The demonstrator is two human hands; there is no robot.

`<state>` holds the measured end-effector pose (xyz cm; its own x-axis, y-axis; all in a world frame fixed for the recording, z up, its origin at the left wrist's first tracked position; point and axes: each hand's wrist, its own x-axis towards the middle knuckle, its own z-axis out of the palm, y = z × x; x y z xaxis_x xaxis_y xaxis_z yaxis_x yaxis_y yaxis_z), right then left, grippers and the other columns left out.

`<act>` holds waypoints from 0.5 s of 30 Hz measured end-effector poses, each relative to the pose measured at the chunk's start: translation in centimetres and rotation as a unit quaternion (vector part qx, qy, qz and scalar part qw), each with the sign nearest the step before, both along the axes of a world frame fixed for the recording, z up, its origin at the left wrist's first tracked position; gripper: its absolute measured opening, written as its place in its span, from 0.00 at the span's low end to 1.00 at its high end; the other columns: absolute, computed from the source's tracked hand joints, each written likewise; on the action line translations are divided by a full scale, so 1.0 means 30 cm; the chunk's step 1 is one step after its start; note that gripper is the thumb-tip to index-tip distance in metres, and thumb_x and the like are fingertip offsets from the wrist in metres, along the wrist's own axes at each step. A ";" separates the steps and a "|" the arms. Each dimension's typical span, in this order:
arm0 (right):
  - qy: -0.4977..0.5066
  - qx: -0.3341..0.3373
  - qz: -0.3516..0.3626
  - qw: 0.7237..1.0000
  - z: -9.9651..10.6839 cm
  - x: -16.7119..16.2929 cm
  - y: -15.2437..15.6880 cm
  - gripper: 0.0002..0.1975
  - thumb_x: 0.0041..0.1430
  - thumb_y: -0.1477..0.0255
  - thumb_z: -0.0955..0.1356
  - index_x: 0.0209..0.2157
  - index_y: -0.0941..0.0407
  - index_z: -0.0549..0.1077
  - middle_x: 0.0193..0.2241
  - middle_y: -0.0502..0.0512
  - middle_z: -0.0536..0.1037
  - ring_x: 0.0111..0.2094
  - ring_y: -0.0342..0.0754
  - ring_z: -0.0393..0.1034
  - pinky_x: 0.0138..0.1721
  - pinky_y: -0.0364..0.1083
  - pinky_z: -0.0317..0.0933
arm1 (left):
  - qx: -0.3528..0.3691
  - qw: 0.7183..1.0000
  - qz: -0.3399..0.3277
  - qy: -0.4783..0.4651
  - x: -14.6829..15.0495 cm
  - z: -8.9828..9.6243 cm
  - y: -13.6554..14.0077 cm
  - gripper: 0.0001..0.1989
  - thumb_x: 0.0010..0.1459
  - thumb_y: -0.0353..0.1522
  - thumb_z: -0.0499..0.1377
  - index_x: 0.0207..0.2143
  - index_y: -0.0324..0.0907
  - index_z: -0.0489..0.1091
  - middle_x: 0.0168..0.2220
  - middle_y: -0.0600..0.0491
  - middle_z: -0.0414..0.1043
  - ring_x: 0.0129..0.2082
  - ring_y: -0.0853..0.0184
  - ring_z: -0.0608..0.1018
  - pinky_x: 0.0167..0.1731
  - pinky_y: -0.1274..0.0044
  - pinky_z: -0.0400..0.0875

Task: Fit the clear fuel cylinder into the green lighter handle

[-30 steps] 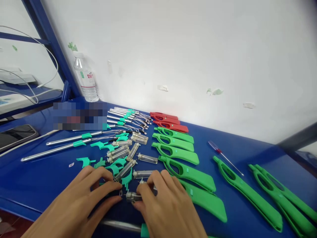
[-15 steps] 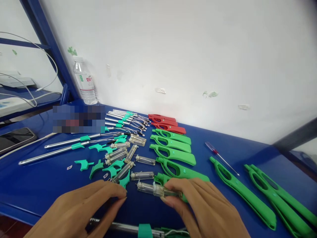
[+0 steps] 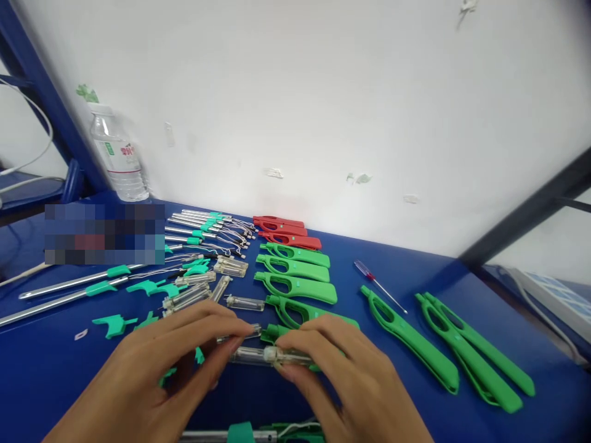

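Observation:
My right hand (image 3: 355,381) holds a clear plastic tube (image 3: 263,355) level above the blue table (image 3: 415,394). My left hand (image 3: 152,375) pinches the tube's left end with thumb and fingertips. Under my right fingers lies a green handle shell (image 3: 277,334). More clear tubes (image 3: 244,303) and small teal trigger pieces (image 3: 113,323) are spread just beyond my left hand. A metal rod with a teal collar (image 3: 240,434) lies at the near edge between my wrists.
Rows of green handle shells (image 3: 295,268) and red ones (image 3: 281,231) lie in the middle, with longer green shells (image 3: 410,341) at right. A red-handled screwdriver (image 3: 376,284), long metal rods (image 3: 64,284) and a water bottle (image 3: 117,157) by the wall are also here.
My left hand has come up to the clear tube and pinched its end. The right hand keeps the tube, shifted a little left. The camera has swung to the right.

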<state>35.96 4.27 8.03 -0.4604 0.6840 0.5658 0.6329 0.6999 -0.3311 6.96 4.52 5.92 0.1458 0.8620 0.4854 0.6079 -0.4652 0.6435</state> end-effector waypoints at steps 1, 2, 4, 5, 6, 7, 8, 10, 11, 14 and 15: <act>0.005 -0.007 0.001 1.000 -0.001 0.000 0.001 0.05 0.96 0.66 0.71 0.59 0.41 0.80 0.49 0.40 0.93 0.47 0.47 0.93 0.51 0.45 0.82 | -0.020 0.999 -0.015 -0.023 -0.003 -0.007 -0.006 0.16 0.87 0.54 0.66 0.51 0.60 0.91 0.46 0.62 0.92 0.21 0.77 0.79 0.25 0.88 0.76; 0.009 -0.015 0.004 1.000 -0.002 0.001 0.001 0.04 0.96 0.66 0.72 0.59 0.40 0.80 0.50 0.38 0.93 0.47 0.47 0.93 0.52 0.45 0.81 | -0.049 0.997 -0.031 -0.045 -0.006 -0.014 -0.013 0.15 0.86 0.53 0.67 0.51 0.60 0.91 0.46 0.61 0.91 0.21 0.77 0.79 0.26 0.88 0.77; 0.011 -0.028 0.013 0.999 -0.004 0.005 0.002 0.04 0.96 0.66 0.72 0.59 0.40 0.79 0.50 0.36 0.94 0.46 0.46 0.93 0.52 0.45 0.80 | -0.109 0.990 -0.042 -0.076 -0.012 -0.024 -0.029 0.16 0.84 0.55 0.69 0.49 0.58 0.91 0.41 0.60 0.89 0.21 0.75 0.78 0.25 0.87 0.77; 0.012 -0.033 0.017 0.999 -0.005 0.006 0.002 0.04 0.97 0.65 0.71 0.60 0.40 0.79 0.50 0.36 0.95 0.46 0.46 0.93 0.52 0.45 0.80 | -0.132 0.987 -0.035 -0.089 -0.014 -0.028 -0.035 0.17 0.82 0.56 0.70 0.48 0.58 0.91 0.37 0.60 0.88 0.21 0.74 0.78 0.24 0.87 0.76; 0.014 -0.036 0.021 0.999 -0.006 0.007 0.001 0.04 0.97 0.65 0.71 0.60 0.39 0.79 0.50 0.36 0.95 0.46 0.46 0.93 0.52 0.44 0.79 | -0.145 0.984 -0.021 -0.102 -0.015 -0.030 -0.041 0.18 0.80 0.57 0.72 0.47 0.58 0.92 0.34 0.60 0.86 0.20 0.73 0.77 0.23 0.86 0.74; 0.015 -0.041 0.024 0.999 -0.006 0.007 0.001 0.04 0.97 0.65 0.72 0.61 0.39 0.80 0.50 0.35 0.95 0.47 0.45 0.93 0.52 0.43 0.79 | -0.154 0.982 -0.006 -0.110 -0.014 -0.030 -0.044 0.18 0.77 0.58 0.74 0.46 0.57 0.91 0.31 0.61 0.84 0.20 0.72 0.76 0.22 0.86 0.72; 0.016 -0.043 0.027 0.999 -0.007 0.006 0.001 0.04 0.96 0.65 0.72 0.61 0.38 0.80 0.50 0.35 0.95 0.47 0.45 0.93 0.52 0.43 0.79 | -0.157 0.980 0.006 -0.119 -0.012 -0.029 -0.047 0.18 0.75 0.58 0.75 0.45 0.57 0.91 0.28 0.61 0.82 0.19 0.72 0.74 0.21 0.86 0.70; 0.018 -0.044 0.033 0.998 -0.009 0.002 0.002 0.05 0.96 0.66 0.73 0.62 0.38 0.80 0.51 0.35 0.96 0.47 0.45 0.93 0.53 0.43 0.79 | -0.169 0.976 0.012 -0.134 -0.005 -0.021 -0.049 0.18 0.73 0.57 0.76 0.41 0.56 0.90 0.26 0.61 0.80 0.19 0.72 0.72 0.21 0.86 0.69; 0.017 -0.042 0.037 0.998 -0.011 0.000 0.003 0.05 0.96 0.66 0.73 0.61 0.39 0.80 0.50 0.36 0.96 0.47 0.46 0.93 0.52 0.43 0.79 | -0.178 0.974 0.005 -0.141 0.001 -0.015 -0.050 0.17 0.73 0.55 0.75 0.39 0.55 0.90 0.26 0.61 0.80 0.19 0.71 0.71 0.21 0.86 0.69; 0.007 -0.030 0.050 0.998 -0.017 -0.006 0.008 0.04 0.97 0.64 0.71 0.62 0.40 0.80 0.50 0.38 0.96 0.46 0.47 0.94 0.50 0.44 0.80 | -0.202 0.967 -0.006 -0.152 0.017 0.004 -0.052 0.18 0.74 0.55 0.74 0.38 0.56 0.90 0.27 0.60 0.82 0.21 0.71 0.72 0.22 0.85 0.68; 0.004 -0.027 0.052 0.998 -0.019 -0.007 0.010 0.05 0.98 0.63 0.70 0.62 0.40 0.81 0.50 0.39 0.96 0.46 0.47 0.94 0.50 0.44 0.81 | -0.207 0.967 -0.007 -0.149 0.022 0.009 -0.052 0.19 0.75 0.56 0.74 0.38 0.55 0.90 0.28 0.59 0.82 0.22 0.71 0.72 0.22 0.85 0.68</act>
